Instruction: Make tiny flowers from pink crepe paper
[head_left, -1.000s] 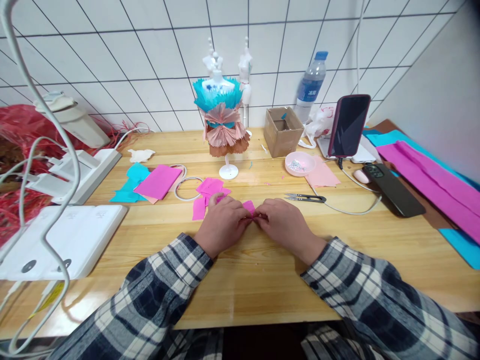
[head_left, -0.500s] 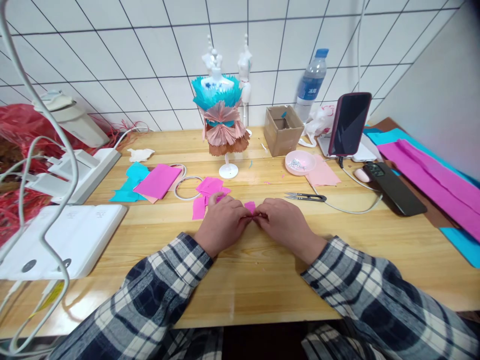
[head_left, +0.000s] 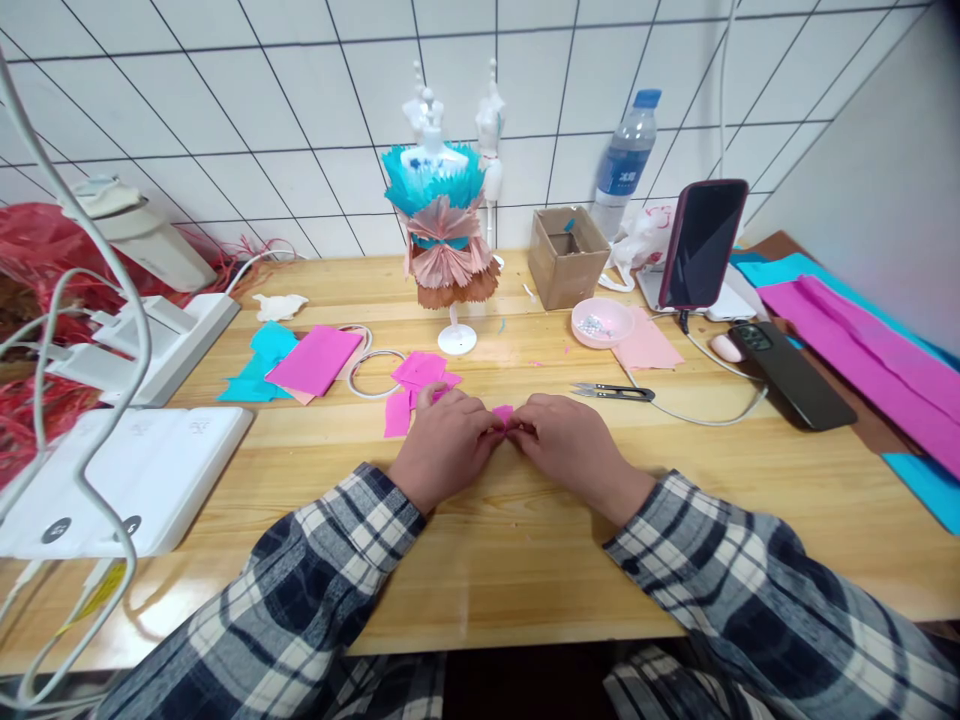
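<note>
My left hand [head_left: 442, 447] and my right hand [head_left: 571, 445] rest side by side on the wooden table [head_left: 525, 540], fingertips meeting. Both pinch a small folded piece of pink paper [head_left: 502, 413], of which only the top edge shows between the fingers. Just beyond my left hand lie more pink paper pieces [head_left: 418, 376]. A small mannequin [head_left: 444, 225] on a white stand, dressed in teal, pink and brown pleated paper, stands behind them. Thread snips [head_left: 611, 392] lie to the right of my right hand.
Pink and teal sheets [head_left: 304, 362] and two rings [head_left: 373, 366] lie at the left. A cardboard box [head_left: 565, 258], a pink dish [head_left: 601, 323], a water bottle [head_left: 625, 165], a propped phone [head_left: 702, 243], a flat phone [head_left: 791, 376] and long paper sheets [head_left: 870, 360] fill the right. White devices [head_left: 127, 470] sit at the left edge.
Less of the pink piece shows between my fingers now than a second ago; it looks folded smaller. My hands stay in the same spot.
</note>
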